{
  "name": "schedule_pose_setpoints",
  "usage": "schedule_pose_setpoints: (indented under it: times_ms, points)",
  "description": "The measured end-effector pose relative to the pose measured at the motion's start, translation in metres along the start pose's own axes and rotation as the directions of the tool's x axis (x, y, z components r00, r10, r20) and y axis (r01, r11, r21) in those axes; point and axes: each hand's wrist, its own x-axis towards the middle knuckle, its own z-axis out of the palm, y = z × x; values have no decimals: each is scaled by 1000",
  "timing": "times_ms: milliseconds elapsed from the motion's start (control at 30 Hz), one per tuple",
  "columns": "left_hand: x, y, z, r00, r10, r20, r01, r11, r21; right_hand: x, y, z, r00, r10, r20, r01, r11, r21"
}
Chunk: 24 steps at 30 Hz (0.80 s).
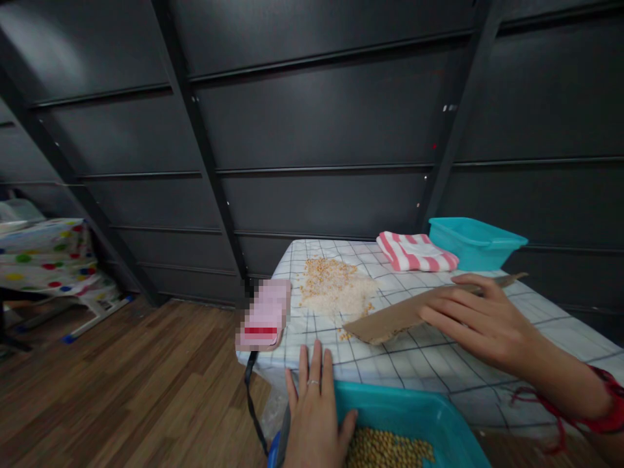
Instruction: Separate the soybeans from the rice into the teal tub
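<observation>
At the right of the frame our right hand [475,322] lies flat, fingers stretched out and pressing on a strip of cardboard [409,312], gripping nothing. The strip's near end sits just beside a heap of grain [334,286] at centre, on the checked tablecloth [429,364]. At bottom centre our left hand [314,416] rests open on the rim of a teal tub [414,413] holding what seem to be beans [390,448].

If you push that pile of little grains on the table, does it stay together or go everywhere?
Probably go everywhere. The grain pile is loose bits, with strays already beside it. Round yellow ones may roll; the fine white ones likely just smear. The cardboard strip under the right hand looks stiff enough to sweep them.
</observation>
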Motion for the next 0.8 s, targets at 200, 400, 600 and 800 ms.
schedule_pose_setpoints:
  times_ms: [200, 400, 600, 800]
  points:
    - [3, 2, 2, 1000, -13, 3, 13, 1000, 11, -10, 2, -2, 1000, 27, 3, -27, 999, -40]
    - [5, 2, 4, 1000, -1, -18, 1, 1000, 13, -4, 0, 12, 1000, 29, 0, -29, 999, -46]
    - [5, -1, 8, 999, 15, -46, -14, 1000, 6, -11, 0, 2, 999, 19, 31, -18, 1000, -23]
    - [4, -2, 11, 996, 27, -83, -26, 1000, 11, -20, 1, -4, 999, 31, 30, -29, 998, -59]
